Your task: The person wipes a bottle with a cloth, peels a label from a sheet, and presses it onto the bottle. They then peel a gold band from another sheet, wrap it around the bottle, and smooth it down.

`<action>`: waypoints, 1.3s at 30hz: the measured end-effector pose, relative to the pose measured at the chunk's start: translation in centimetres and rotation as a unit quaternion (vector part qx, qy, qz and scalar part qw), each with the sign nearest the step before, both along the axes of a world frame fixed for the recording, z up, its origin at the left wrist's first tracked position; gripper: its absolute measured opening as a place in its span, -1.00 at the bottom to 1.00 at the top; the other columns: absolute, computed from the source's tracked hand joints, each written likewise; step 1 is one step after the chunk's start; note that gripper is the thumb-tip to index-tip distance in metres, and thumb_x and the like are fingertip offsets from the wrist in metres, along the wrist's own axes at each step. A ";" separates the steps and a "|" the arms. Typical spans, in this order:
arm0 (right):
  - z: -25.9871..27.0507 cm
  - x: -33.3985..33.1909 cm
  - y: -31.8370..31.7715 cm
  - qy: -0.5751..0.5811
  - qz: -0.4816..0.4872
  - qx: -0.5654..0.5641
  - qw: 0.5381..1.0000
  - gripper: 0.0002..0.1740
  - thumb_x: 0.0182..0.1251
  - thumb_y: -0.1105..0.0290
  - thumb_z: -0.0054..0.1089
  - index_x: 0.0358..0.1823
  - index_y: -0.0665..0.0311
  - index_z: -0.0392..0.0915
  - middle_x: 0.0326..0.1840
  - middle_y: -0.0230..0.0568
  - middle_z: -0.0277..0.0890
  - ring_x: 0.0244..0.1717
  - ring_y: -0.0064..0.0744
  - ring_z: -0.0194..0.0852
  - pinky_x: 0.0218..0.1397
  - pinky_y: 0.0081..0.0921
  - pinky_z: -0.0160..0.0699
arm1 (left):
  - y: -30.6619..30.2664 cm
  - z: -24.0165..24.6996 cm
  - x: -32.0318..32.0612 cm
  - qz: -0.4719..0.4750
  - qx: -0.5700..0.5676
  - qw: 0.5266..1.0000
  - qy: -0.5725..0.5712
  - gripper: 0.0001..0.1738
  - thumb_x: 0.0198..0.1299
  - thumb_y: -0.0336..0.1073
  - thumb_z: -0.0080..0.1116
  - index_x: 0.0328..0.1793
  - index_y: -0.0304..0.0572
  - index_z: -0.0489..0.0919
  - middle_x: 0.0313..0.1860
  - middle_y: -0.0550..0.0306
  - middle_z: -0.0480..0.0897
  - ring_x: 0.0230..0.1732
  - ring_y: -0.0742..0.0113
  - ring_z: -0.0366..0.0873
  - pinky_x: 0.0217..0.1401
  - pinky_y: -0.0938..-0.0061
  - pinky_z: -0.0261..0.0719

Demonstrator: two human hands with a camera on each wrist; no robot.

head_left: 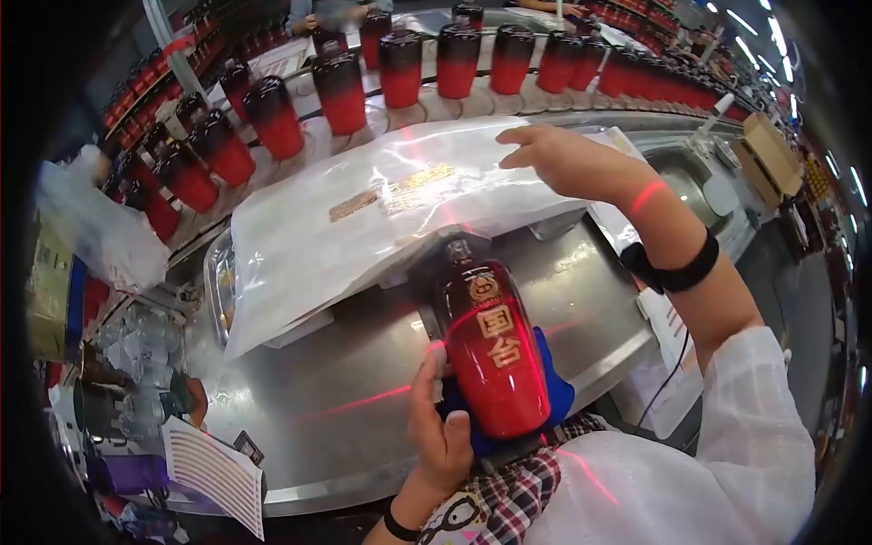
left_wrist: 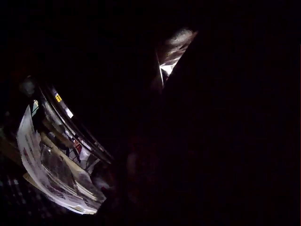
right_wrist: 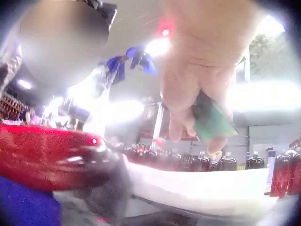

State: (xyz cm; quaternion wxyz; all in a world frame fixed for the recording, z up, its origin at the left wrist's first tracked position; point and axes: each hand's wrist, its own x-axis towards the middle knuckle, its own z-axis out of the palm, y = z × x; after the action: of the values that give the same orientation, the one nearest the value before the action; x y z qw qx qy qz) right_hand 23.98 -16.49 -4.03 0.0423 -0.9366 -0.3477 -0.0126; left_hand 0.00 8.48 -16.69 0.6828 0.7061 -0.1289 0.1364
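A glossy red bottle (head_left: 495, 350) with gold characters leans on a blue cloth (head_left: 556, 372) at the near edge of the metal bench, its dark neck pointing away. Beside its left flank my left hand (head_left: 438, 427) lies with fingers extended along it and thumb raised. Out over a white sheet (head_left: 300, 245) reaches my right hand (head_left: 581, 163), fingers outstretched at the sheet's far right. Gold-coloured pieces (head_left: 418, 182) lie on that sheet. In the right wrist view a dark green patch (right_wrist: 211, 120) shows among the right hand's fingers; I cannot tell whether they hold it. The left wrist view is mostly black.
Red-and-black bottles (head_left: 400, 68) line a curved conveyor (head_left: 427, 111) behind the sheet. Clear glass items (head_left: 145, 345) and a striped paper sheet (head_left: 213, 472) are at the left. An open cardboard box (head_left: 767, 159) stands at the right, past a metal basin (head_left: 681, 177).
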 end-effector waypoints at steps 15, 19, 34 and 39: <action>-3.2 3.5 8.1 0.138 0.109 -0.096 0.980 -0.40 0.33 0.51 0.03 0.41 -0.05 0.42 0.37 -0.03 0.26 0.34 0.01 0.32 0.19 -0.19 0.58 | 6.6 7.3 6.1 0.092 0.448 0.889 -0.018 -0.26 0.21 -0.21 0.25 0.46 -0.43 0.32 0.42 -0.38 0.33 0.36 -0.32 0.26 0.44 -0.02 0.22; -4.5 3.0 8.4 0.102 0.098 -0.098 0.985 -0.46 0.31 0.46 0.09 0.35 -0.04 0.46 0.36 -0.07 0.27 0.35 -0.01 0.32 0.12 -0.14 0.62 | 6.9 6.7 7.6 0.066 0.506 0.860 0.017 -0.15 0.13 -0.23 0.32 0.52 -0.40 0.26 0.39 -0.36 0.34 0.38 -0.35 0.18 0.46 -0.04 0.16; -4.7 3.4 9.1 0.076 0.103 -0.093 0.987 -0.62 0.40 0.28 0.02 0.23 -0.10 0.52 0.28 -0.06 0.33 0.28 0.01 0.38 0.12 -0.08 0.62 | 7.2 6.7 7.4 0.035 0.537 0.842 0.018 -0.24 0.04 -0.27 0.38 0.43 -0.23 0.43 0.28 -0.21 0.49 0.32 -0.25 0.31 0.35 -0.02 0.28; -4.4 2.1 8.7 0.088 0.173 -0.049 0.980 -0.60 0.37 0.30 0.15 0.24 -0.09 0.53 0.36 0.00 0.31 0.25 0.06 0.42 0.05 -0.14 0.66 | 7.7 6.5 7.5 0.022 0.544 0.838 0.025 -0.27 0.06 -0.30 0.36 0.42 -0.20 0.45 0.29 -0.20 0.50 0.34 -0.22 0.31 0.36 -0.01 0.28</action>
State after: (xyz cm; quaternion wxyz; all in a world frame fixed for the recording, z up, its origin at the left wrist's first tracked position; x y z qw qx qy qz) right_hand 26.10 -7.75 -8.38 0.0282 -0.8608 -0.4993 0.0943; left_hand 7.50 16.22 -10.21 0.1881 0.9698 -0.1493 0.0416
